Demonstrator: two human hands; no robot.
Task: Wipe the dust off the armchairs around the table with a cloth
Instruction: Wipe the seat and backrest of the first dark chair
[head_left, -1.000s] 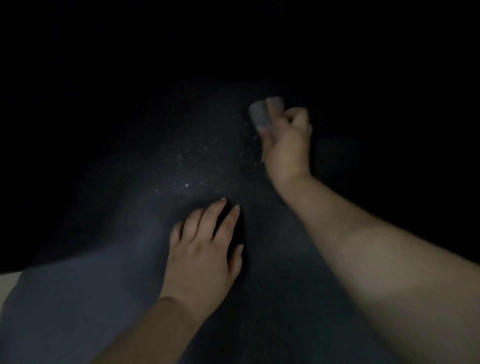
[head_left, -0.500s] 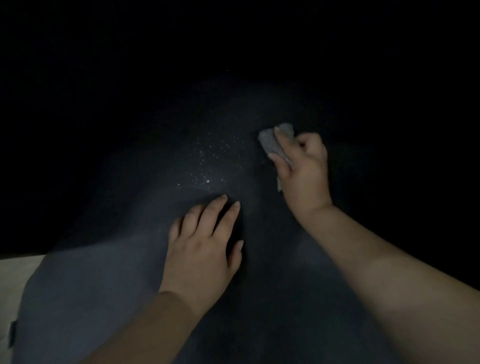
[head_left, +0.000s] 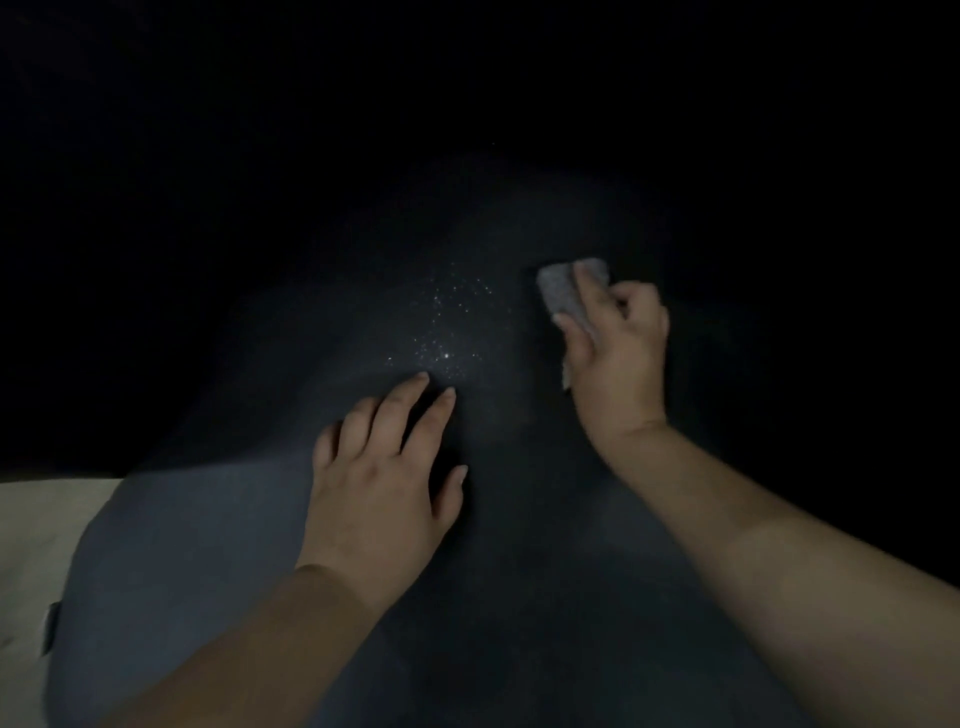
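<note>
Head view, dim lighting. The right hand (head_left: 618, 353), right of centre in the frame, is gripping a folded grey cloth (head_left: 566, 296), with the thumb and curled fingers closed around it; the cloth's free end is projecting past the fingertips and appears to be lying against the dark upholstery of the armchair (head_left: 218, 545), though contact is hard to confirm in this light. The left hand (head_left: 384, 483), at lower centre, is resting flat on the same surface with its fingers extended and spread, holding nothing. A scatter of pale dust specks (head_left: 447, 332) is sitting on the fabric at mid-frame, just above the left fingertips and just left of the cloth. A pale surface (head_left: 36, 525) is showing at the lower left edge; what it is cannot be told.

Judged risks: the cloth is lying beside the specks rather than over them, so a stroke running straight down the frame is likely to miss the patch. A fast sweep may be scattering the dust across the fabric instead of lifting it. The darkness in the upper half is hiding the chair's outline, so unwiped areas may be going unnoticed.
</note>
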